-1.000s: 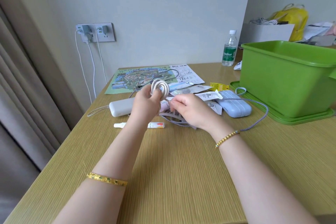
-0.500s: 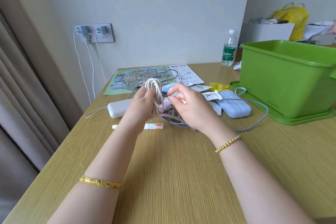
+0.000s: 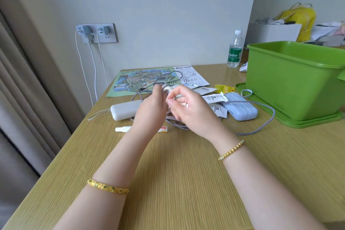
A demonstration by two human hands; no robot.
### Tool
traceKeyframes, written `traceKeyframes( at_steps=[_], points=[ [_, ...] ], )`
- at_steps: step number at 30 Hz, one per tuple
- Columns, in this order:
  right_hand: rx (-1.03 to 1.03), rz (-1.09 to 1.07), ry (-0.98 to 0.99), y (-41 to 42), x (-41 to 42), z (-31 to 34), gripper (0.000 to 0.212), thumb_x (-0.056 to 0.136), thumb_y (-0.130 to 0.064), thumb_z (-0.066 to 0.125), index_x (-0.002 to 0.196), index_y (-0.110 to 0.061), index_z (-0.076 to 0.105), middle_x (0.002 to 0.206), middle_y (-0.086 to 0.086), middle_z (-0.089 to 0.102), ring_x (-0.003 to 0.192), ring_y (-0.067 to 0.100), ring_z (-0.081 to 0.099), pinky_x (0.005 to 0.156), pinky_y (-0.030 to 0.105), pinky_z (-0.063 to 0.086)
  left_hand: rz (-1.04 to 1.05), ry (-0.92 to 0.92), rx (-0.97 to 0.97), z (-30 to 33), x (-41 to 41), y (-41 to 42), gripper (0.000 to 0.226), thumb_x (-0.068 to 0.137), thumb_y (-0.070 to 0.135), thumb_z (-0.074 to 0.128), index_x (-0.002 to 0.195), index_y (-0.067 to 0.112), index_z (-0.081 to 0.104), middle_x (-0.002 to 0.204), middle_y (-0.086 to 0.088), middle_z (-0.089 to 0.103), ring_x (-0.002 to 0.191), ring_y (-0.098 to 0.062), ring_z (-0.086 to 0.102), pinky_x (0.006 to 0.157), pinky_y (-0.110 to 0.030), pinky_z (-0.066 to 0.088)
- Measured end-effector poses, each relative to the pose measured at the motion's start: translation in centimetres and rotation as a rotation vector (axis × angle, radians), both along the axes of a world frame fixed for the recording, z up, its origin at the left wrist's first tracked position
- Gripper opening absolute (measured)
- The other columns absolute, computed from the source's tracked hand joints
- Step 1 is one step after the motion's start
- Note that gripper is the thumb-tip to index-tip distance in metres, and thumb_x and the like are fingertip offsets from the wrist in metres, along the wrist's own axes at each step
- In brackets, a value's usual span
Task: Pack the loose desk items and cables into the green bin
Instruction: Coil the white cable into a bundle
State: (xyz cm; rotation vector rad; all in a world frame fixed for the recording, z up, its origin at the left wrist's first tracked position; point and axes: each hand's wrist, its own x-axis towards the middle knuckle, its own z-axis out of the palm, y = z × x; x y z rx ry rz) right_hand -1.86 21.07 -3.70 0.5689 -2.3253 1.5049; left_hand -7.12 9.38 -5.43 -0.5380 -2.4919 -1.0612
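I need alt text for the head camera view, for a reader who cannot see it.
Two bare hands, left hand and right hand, hold a coiled white cable above a cluttered wooden desk. An open green bin stands to the right, beside a pale blue case, a white power bank and a map.

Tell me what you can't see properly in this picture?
- Head view: the white cable coil is mostly hidden between the left hand and right hand, and blurred.
- The green bin is cut off by the right edge; its wall hides the inside.
- The tube is partly hidden by the left wrist; its print is too small.
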Motion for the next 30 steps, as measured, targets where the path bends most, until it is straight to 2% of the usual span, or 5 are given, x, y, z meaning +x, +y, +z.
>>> traceKeyframes(
  at_steps=[8,13,16,24,30],
  points=[
    [-0.078,-0.021,-0.073,2.2,-1.0,0.4,0.015,0.091,-0.008,0.054,0.079,-0.003,0.059,0.057,-0.004,0.057,0.064,0.008,0.055,0.071,0.020,0.045,-0.309,-0.139,-0.143,-0.3,0.8,0.1,0.008,0.090,0.025,0.031,0.084,0.023,0.037,0.074,0.003,0.045,0.075,-0.022,0.043,0.070,-0.037,0.038],
    [0.039,-0.151,-0.018,2.6,-1.7,0.2,0.009,0.083,-0.018,0.066,0.076,-0.016,0.062,0.094,-0.003,0.049,0.085,0.011,0.049,0.081,0.018,0.038,-0.359,-0.171,-0.203,-0.6,1.2,0.6,0.019,0.089,0.012,0.043,0.076,0.024,0.039,0.066,0.007,0.040,0.067,-0.017,0.038,0.056,-0.014,0.031],
    [0.054,-0.166,0.005,2.6,-1.8,-0.1,0.011,0.084,-0.019,0.065,0.074,-0.018,0.062,0.081,-0.008,0.048,0.070,0.003,0.051,0.065,0.007,0.037,-0.395,-0.177,-0.141,-0.4,1.3,0.2,0.012,0.089,0.014,0.049,0.098,0.016,0.042,0.070,0.009,0.047,0.066,-0.011,0.045,0.060,-0.024,0.035],
    [0.038,-0.425,0.037,3.3,-2.4,-0.5,0.039,0.088,-0.026,0.059,0.058,-0.017,0.037,0.051,-0.006,0.034,0.051,0.008,0.029,0.049,0.024,0.023,-0.351,-0.007,-0.119,-0.1,2.0,0.6,0.018,0.095,0.024,0.043,0.111,0.016,0.044,0.083,0.001,0.061,0.068,-0.020,0.053,0.067,-0.042,0.048],
    [-0.097,-0.569,-0.125,3.7,-2.9,-0.7,0.039,0.086,-0.023,0.060,0.056,-0.014,0.036,0.056,0.005,0.038,0.058,0.018,0.036,0.057,0.030,0.028,-0.126,0.344,-0.456,-0.3,2.3,1.1,0.042,0.081,0.042,0.064,0.113,0.017,0.055,0.112,-0.002,0.055,0.089,-0.026,0.060,0.063,-0.034,0.043]
  ],
)
